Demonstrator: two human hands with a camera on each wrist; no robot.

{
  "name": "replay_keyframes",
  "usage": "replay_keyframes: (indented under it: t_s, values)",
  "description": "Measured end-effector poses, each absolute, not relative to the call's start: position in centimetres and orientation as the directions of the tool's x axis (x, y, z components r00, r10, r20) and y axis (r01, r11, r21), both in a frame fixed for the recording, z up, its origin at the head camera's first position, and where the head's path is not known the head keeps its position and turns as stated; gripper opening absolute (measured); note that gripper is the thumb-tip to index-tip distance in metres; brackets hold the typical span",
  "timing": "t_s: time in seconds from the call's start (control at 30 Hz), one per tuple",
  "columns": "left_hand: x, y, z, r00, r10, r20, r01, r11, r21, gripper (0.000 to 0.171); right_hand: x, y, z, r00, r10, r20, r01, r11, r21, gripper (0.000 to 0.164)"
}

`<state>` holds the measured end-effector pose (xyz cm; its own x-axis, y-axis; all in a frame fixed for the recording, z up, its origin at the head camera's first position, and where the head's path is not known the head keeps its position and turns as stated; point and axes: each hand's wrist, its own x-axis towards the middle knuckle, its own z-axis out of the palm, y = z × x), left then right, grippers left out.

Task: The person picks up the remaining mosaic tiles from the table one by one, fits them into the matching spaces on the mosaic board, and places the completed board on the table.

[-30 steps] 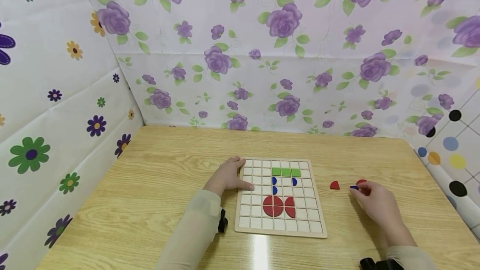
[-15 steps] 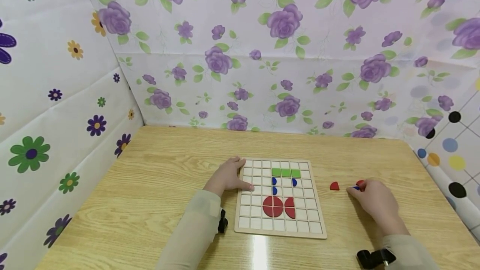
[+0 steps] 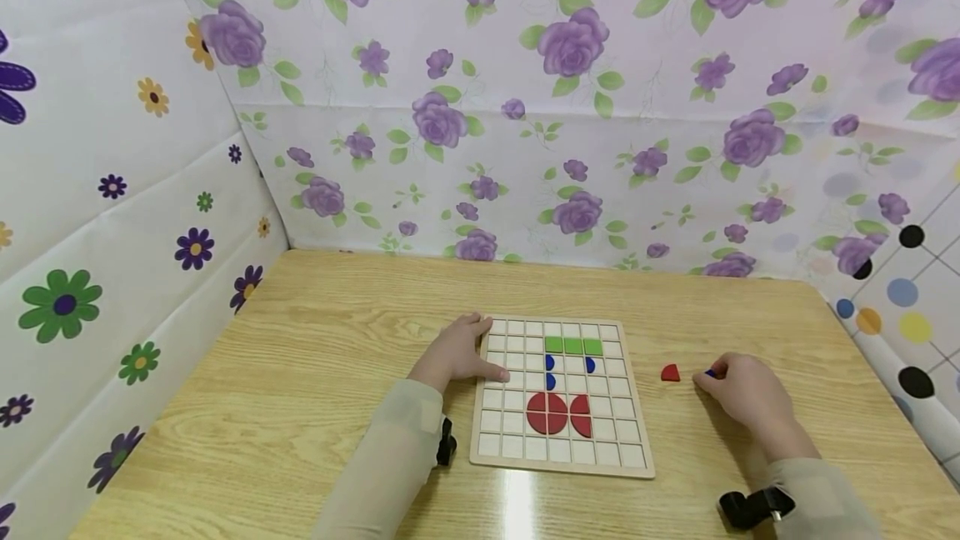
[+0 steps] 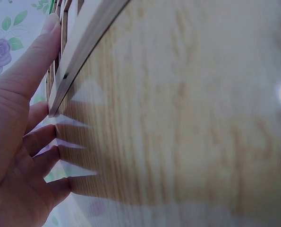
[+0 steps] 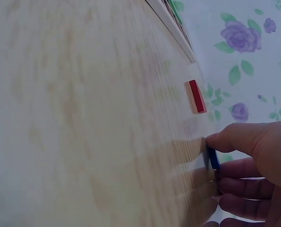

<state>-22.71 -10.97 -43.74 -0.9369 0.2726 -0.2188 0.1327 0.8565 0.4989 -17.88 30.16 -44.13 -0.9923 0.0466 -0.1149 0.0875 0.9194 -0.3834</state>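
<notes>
My left hand (image 3: 459,354) rests at the left side of a wooden grid board (image 3: 501,445). Its thumb lies on top of the board, while the slightly spread fingers touch the edge and table in the left wrist view. Set in the board are green squares (image 3: 573,346), several red quarter-circle pieces (image 3: 546,413) and small blue half-circle pieces (image 3: 590,365). To the right, my right hand (image 3: 752,390) pinches a small blue piece (image 5: 213,157) between thumb and fingers, low over the table. Its full outline is hidden by the fingers.
One loose red quarter-circle piece (image 3: 671,373) lies between the board and my right hand. Flowered cloth (image 3: 480,148) covers the wall behind the wooden table (image 3: 360,298), with more patterned cloth at both sides. Each wrist wears a black camera mount (image 3: 756,508).
My right hand has settled around the blue piece, and the second loose red piece beside it has gone out of sight behind the hand. The left hand and board stay put.
</notes>
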Motion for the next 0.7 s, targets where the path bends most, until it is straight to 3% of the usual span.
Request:
replay_keyframes:
  t_s: [0.7]
  values:
    - [-22.9,-11.0,-44.2,-0.939,0.268,-0.217,0.128,0.855,0.502,0.103,-17.8,29.4,-44.0,-0.997,-0.068,-0.046,-0.041,0.900,-0.433,0.034]
